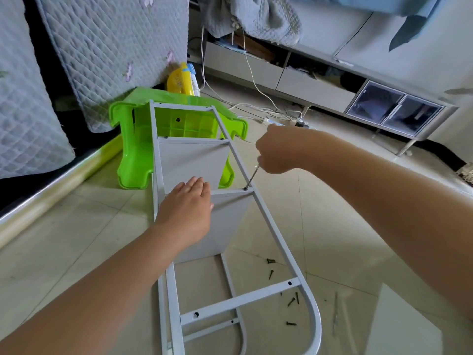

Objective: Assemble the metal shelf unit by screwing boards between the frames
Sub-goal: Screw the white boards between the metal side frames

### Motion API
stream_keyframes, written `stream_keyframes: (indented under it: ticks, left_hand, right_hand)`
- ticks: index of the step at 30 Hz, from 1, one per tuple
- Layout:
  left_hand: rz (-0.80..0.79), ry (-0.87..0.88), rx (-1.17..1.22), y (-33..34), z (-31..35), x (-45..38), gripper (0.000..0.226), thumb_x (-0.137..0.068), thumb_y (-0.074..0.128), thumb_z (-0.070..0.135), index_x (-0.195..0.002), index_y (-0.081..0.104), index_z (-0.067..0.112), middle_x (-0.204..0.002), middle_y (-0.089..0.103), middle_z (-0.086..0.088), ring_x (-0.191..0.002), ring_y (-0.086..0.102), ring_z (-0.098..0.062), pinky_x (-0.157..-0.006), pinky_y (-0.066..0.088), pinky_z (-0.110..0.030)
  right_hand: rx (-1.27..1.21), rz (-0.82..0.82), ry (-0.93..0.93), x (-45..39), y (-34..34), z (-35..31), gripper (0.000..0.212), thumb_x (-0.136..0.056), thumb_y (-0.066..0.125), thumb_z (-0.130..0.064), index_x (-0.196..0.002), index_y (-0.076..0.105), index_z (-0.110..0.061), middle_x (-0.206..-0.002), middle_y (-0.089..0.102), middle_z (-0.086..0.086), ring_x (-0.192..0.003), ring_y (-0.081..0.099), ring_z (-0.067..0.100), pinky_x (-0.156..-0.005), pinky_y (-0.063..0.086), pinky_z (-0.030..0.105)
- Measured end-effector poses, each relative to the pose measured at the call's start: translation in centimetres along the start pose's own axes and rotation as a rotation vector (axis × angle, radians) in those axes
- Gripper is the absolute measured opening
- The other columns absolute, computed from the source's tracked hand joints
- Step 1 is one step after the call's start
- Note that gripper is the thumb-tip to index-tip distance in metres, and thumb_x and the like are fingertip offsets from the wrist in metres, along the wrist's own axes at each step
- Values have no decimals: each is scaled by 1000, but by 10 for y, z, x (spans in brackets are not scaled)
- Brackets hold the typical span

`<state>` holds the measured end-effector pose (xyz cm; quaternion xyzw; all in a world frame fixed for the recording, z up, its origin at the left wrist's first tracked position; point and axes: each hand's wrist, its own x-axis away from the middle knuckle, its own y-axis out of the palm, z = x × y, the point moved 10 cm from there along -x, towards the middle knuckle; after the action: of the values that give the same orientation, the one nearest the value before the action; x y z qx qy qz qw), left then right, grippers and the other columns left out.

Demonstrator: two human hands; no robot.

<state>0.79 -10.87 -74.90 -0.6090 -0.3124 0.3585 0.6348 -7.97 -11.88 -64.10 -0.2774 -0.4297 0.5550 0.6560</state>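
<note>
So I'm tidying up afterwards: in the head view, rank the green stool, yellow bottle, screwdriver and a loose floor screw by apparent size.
1. green stool
2. yellow bottle, though it lies farther off
3. screwdriver, handle hidden in the right hand
4. loose screw

Frame: grey metal frame (271, 233) lying over upright boards (225, 219) on tiled floor (358, 226).
Left hand (188, 206): flat, fingers straight, pressing a board edge.
Right hand (275, 149): gripping screwdriver (252, 178), tip at a crossbar screw (245, 188).
Loose screws (270, 274): floor, beside frame.
Green stool (133, 160): tipped, behind the frame's far end.
</note>
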Motion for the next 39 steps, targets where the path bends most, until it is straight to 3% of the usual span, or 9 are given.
stream_keyframes:
  ticks: [5, 8, 11, 16, 22, 26, 30, 34, 39]
  left_hand:
    - [20, 5, -22, -1, 0, -4, 49, -102, 21, 24, -147, 12, 7, -155, 14, -10, -144, 10, -19, -115, 8, -30]
    - [49, -15, -36, -8, -2, -8, 37, -97, 32, 13, -134, 36, 8, -141, 40, -9, -132, 35, -21, -100, 29, -28]
    - [26, -56, -62, -11, -8, -15, 29, -88, 39, 2, -113, 50, 12, -114, 56, -5, -107, 55, -27, -68, 34, -28]
    - [-9, -54, -112, -9, -11, -25, 27, -90, 42, 4, -110, 56, 14, -109, 59, -7, -102, 58, -29, -66, 33, -28]
    - [-23, -58, -128, -10, -13, -25, 27, -89, 44, 3, -109, 59, 14, -108, 60, -9, -100, 59, -30, -66, 35, -28]
    - [-16, -41, -129, -9, -10, -25, 27, -88, 44, 2, -108, 58, 14, -108, 60, -8, -100, 58, -29, -67, 35, -27]
    - [17, -5, -157, -8, -6, -22, 23, -90, 43, 5, -105, 58, 14, -106, 60, -8, -98, 59, -28, -65, 33, -26]
    - [26, -3, -186, -9, -6, -23, 21, -92, 44, 8, -106, 58, 15, -104, 61, -8, -98, 59, -29, -65, 34, -28]
    - [5, -22, -178, -8, -6, -20, 25, -91, 44, 6, -110, 57, 15, -105, 60, -6, -97, 60, -28, -64, 34, -27]
  right_hand:
    - [182, 59, -191, 9, -15, -18, 30, -98, 37, -20, -112, 57, -2, -105, 58, 15, -94, 52, 28, -69, 32, 27]
    - [191, 66, -198, 7, -22, -21, 32, -97, 36, -22, -110, 58, -2, -102, 56, 14, -86, 44, 27, -68, 32, 27]
    - [47, 25, -115, -3, -16, -8, 30, -95, 40, -18, -80, 57, 0, -75, 48, 9, -80, 47, 28, -57, 32, 25]
    - [-200, -82, 84, -10, -9, 4, 36, -89, 37, -7, -54, 45, -7, -24, 40, -3, -28, 40, 10, -23, 27, 12]
    - [-278, -86, 64, -9, -5, 6, 38, -97, 35, -18, -61, 40, -6, -58, 43, 4, -46, 41, 14, -40, 37, 22]
    - [-113, -79, -54, -5, -8, -6, 27, -96, 38, -17, -106, 55, 1, -95, 60, 12, -82, 55, 28, -63, 38, 27]
    - [-32, 49, -132, -3, -18, -12, 30, -99, 36, -22, -84, 53, -2, -66, 37, 4, -80, 39, 22, -56, 27, 26]
    - [-134, 57, -15, -10, -11, 0, 38, -96, 38, -13, -58, 37, -6, -64, 37, 6, -64, 38, 25, -58, 31, 27]
    - [-326, 44, 177, -12, -2, 7, 31, -84, 42, -1, -57, 32, -9, -61, 34, 3, -53, 33, 16, -49, 28, 24]
